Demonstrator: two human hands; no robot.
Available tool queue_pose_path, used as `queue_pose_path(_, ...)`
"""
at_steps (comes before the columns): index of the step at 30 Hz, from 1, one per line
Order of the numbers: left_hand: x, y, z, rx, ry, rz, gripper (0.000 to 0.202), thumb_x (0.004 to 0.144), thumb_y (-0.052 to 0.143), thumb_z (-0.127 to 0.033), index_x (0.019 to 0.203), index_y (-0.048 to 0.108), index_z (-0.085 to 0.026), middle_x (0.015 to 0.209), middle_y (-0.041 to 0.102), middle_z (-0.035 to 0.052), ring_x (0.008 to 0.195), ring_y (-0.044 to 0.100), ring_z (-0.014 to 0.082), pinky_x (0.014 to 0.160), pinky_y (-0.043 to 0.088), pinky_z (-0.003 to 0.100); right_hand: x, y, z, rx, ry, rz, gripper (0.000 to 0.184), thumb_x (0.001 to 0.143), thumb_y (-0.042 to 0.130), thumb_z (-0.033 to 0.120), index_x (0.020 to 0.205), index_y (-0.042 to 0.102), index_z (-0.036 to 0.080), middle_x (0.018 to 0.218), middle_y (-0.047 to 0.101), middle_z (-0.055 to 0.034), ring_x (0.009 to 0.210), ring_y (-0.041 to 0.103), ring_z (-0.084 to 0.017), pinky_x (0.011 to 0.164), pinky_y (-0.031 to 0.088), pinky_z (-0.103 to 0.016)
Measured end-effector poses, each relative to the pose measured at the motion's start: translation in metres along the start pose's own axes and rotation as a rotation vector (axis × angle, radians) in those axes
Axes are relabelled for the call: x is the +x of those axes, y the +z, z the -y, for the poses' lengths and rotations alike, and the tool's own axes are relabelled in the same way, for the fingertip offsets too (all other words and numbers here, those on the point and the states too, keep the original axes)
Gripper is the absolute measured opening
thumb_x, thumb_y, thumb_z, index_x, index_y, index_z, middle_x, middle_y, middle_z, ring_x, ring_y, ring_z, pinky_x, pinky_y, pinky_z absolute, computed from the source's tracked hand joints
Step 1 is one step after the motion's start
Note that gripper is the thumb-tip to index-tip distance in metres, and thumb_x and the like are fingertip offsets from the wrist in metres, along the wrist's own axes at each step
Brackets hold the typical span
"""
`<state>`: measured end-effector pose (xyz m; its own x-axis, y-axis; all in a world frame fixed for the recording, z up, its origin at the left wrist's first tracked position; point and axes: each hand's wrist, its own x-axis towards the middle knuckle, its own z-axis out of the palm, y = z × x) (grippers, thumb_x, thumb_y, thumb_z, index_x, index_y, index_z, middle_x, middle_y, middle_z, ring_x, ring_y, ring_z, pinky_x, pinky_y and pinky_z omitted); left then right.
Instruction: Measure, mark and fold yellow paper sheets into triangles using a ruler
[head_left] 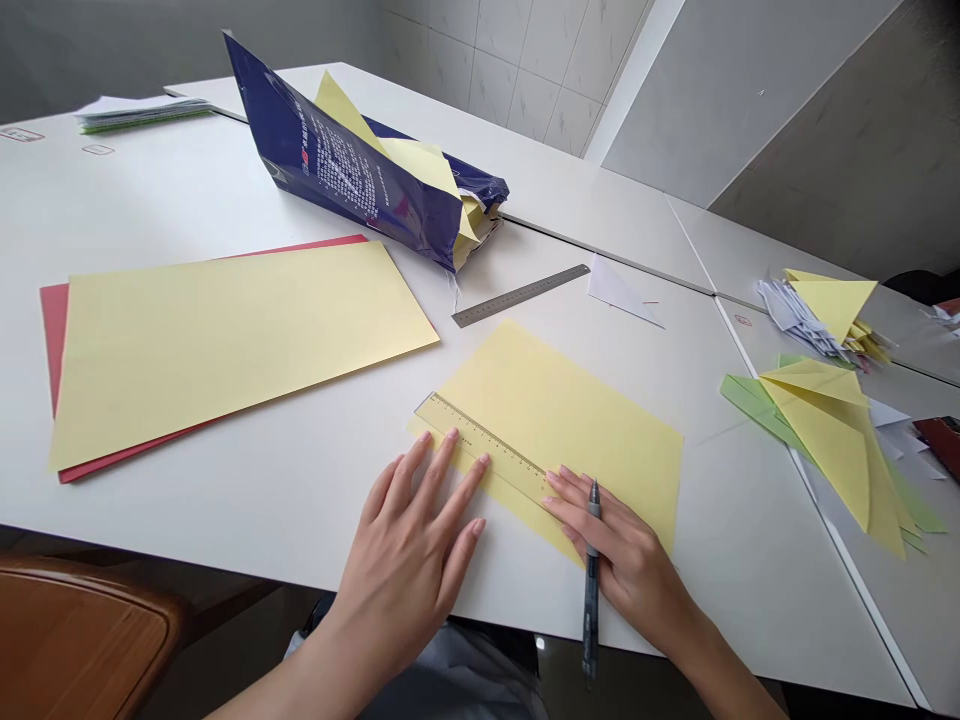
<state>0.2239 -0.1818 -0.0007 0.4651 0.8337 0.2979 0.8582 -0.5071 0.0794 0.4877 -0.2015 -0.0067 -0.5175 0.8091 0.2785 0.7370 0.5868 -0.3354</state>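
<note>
On the white tabletop (300, 490), clear ruler (496, 451) lying across yellow sheet (585, 410), both hands at it.
Left hand (412, 540): grip released, fingers spread flat along ruler's near edge; right hand (630, 550): grip holds pen (591, 590) tucked between fingers, fingertips at ruler's right end. Ruler's long axis diagonal, far left to near right; pen tip points forward. Ruler probably light, stiff, slippery on paper, maybe brittle; take by long edges near middle. Sheet likely thin, creases easily; lift by corner.

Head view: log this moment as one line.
left hand: spread, touching clear ruler | right hand: holding pen, near ruler's end | clear ruler: on yellow sheet | metal ruler: on table, untouched
</note>
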Motion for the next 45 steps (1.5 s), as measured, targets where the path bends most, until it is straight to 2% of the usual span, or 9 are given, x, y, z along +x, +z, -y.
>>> queue_pose_path(15, 0.001, 0.0, -0.001, 0.018, 0.004, 0.009, 0.058, 0.098, 0.039, -0.043, 0.153, 0.027, -0.028, 0.16, 0.026, 0.0053, 0.148, 0.024, 0.03, 0.111, 0.036, 0.045, 0.0, 0.001, -0.001, 0.049, 0.013, -0.029, 0.049, 0.095, 0.044, 0.005, 0.139, 0.052, 0.025, 0.144, 0.054, -0.0048, 0.139, 0.045, -0.022, 0.114, 0.047, -0.044)
queue_pose_path(19, 0.002, 0.001, 0.0, 0.016, 0.006, 0.011, 0.059, 0.098, 0.04, -0.043, 0.153, 0.026, -0.029, 0.161, 0.026, 0.0052, 0.148, 0.024, 0.03, 0.111, 0.036, 0.045, 0.004, 0.0, 0.001, 0.063, 0.018, -0.074, 0.048, 0.095, 0.046, 0.006, 0.137, 0.055, 0.026, 0.14, 0.058, -0.0048, 0.136, 0.049, -0.022, 0.112, 0.049, -0.043)
queue_pose_path(24, 0.002, 0.001, 0.0, 0.039, 0.015, 0.0, 0.058, 0.098, 0.04, -0.042, 0.153, 0.027, -0.027, 0.16, 0.027, 0.0068, 0.147, 0.026, 0.031, 0.109, 0.038, 0.046, 0.002, -0.003, 0.002, 0.046, -0.001, -0.139, 0.042, 0.092, 0.053, 0.005, 0.13, 0.06, 0.022, 0.131, 0.064, -0.0072, 0.131, 0.055, -0.021, 0.11, 0.052, -0.041)
queue_pose_path(27, 0.003, 0.0, 0.001, 0.043, 0.025, 0.002, 0.057, 0.099, 0.038, -0.041, 0.153, 0.028, -0.027, 0.159, 0.029, 0.0074, 0.147, 0.027, 0.0313, 0.107, 0.04, 0.046, -0.008, -0.007, 0.0, 0.028, 0.02, -0.142, 0.043, 0.092, 0.054, 0.005, 0.131, 0.06, 0.021, 0.131, 0.065, -0.0079, 0.131, 0.055, -0.022, 0.109, 0.053, -0.042)
queue_pose_path(31, 0.005, -0.001, 0.002, 0.017, 0.028, 0.021, 0.057, 0.099, 0.035, -0.04, 0.154, 0.026, -0.027, 0.159, 0.03, 0.0075, 0.146, 0.028, 0.0325, 0.105, 0.042, 0.05, -0.031, -0.015, -0.003, 0.005, 0.127, -0.174, 0.044, 0.092, 0.056, 0.01, 0.134, 0.058, 0.025, 0.131, 0.065, -0.007, 0.131, 0.054, -0.025, 0.109, 0.052, -0.047)
queue_pose_path(37, 0.013, -0.002, 0.002, -0.077, 0.023, 0.032, 0.055, 0.1, 0.032, -0.039, 0.153, 0.026, -0.031, 0.159, 0.03, 0.0073, 0.145, 0.029, 0.036, 0.105, 0.041, 0.057, -0.065, -0.023, 0.001, -0.018, 0.281, -0.335, 0.032, 0.091, 0.06, 0.012, 0.119, 0.068, 0.026, 0.121, 0.07, -0.0055, 0.123, 0.061, -0.024, 0.106, 0.054, -0.045)
queue_pose_path(41, 0.017, -0.005, 0.0, -0.114, 0.003, 0.066, 0.052, 0.1, 0.03, -0.039, 0.152, 0.029, -0.033, 0.158, 0.031, 0.0063, 0.146, 0.027, 0.0367, 0.106, 0.04, 0.058, -0.078, -0.021, 0.003, -0.037, 0.337, -0.414, 0.03, 0.091, 0.059, 0.01, 0.115, 0.069, 0.025, 0.121, 0.07, -0.0052, 0.12, 0.063, -0.022, 0.106, 0.054, -0.044)
queue_pose_path(45, 0.018, -0.009, -0.001, -0.099, 0.0, 0.104, 0.053, 0.101, 0.031, -0.038, 0.153, 0.024, -0.035, 0.159, 0.028, 0.0055, 0.147, 0.026, 0.0361, 0.107, 0.04, 0.059, -0.089, -0.017, 0.006, -0.042, 0.413, -0.491, 0.028, 0.089, 0.061, 0.011, 0.114, 0.067, 0.023, 0.122, 0.07, -0.0063, 0.12, 0.064, -0.022, 0.108, 0.052, -0.043)
